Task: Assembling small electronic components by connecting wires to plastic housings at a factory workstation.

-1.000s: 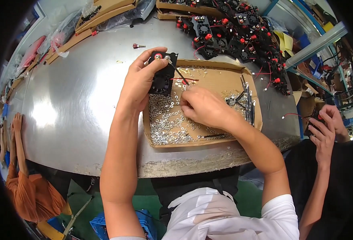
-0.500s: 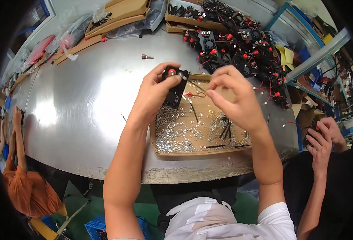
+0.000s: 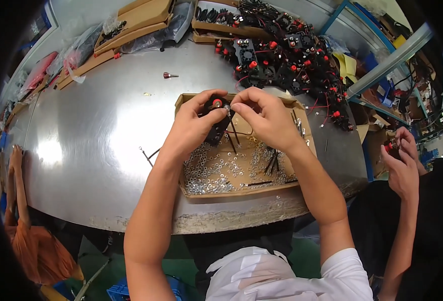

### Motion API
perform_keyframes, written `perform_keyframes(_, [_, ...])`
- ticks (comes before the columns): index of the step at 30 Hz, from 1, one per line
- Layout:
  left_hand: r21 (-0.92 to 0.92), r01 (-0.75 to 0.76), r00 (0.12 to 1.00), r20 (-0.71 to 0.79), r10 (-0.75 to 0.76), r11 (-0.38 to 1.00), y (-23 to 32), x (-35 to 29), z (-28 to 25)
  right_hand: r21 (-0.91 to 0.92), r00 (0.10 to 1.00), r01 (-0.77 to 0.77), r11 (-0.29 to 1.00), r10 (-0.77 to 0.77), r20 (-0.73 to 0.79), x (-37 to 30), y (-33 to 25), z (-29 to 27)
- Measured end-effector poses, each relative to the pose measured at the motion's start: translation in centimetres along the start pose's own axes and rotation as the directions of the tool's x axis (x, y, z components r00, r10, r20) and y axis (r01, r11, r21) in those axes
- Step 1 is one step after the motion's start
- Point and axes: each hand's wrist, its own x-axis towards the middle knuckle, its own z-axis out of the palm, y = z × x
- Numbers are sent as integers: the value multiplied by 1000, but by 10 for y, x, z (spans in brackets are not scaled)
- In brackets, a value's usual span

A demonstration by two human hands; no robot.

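Observation:
My left hand (image 3: pixel 190 123) grips a black fan housing (image 3: pixel 214 134) over the far left part of a shallow cardboard tray (image 3: pixel 231 195). On the housing's upper end is a red binding post (image 3: pixel 217 103), with a bare metal post beside it. A black wire (image 3: pixel 233 134) slants down from that metal post. My right hand (image 3: pixel 266 120) is closed, thumb and forefinger pinched beside the metal post; whatever lies between these fingertips is too small to make out. Beneath both hands the tray holds loose silvery nuts and washers (image 3: pixel 206 173) and several short black wires (image 3: pixel 272 163).
A heap of black fan units (image 3: pixel 286 65) with red posts lies behind the tray. One loose red binding post (image 3: pixel 170 75) is on the metal table (image 3: pixel 106 130). Cardboard boxes (image 3: pixel 136 22) stand farther back. At the right, a co-worker's hands (image 3: pixel 404 168) hold another unit.
My right hand has come left to the metal post, its fingertips now close to my left thumb. The black wire now hangs downward instead of slanting toward my right fingers. The view has shifted slightly.

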Motion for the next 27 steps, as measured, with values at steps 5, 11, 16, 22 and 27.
perform_keyframes(5, [62,-39,999,4,39,997,-6,3,1,-94,996,84,992,-86,-18,1,12,5])
perform_keyframes(11, [54,-46,999,15,45,997,-2,-2,4,-141,996,85,986,-90,-28,-2,6,8])
perform_keyframes(16, [-33,40,998,45,-38,999,-3,0,0,-343,917,347,873,-392,-71,-3,14,17])
perform_keyframes(22, [-160,151,986,88,-139,975,7,-2,-2,-551,783,541,635,-619,56,1,19,15])
perform_keyframes(27, [-79,101,991,101,-92,992,5,-3,-2,-386,916,384,839,-400,43,0,17,8])
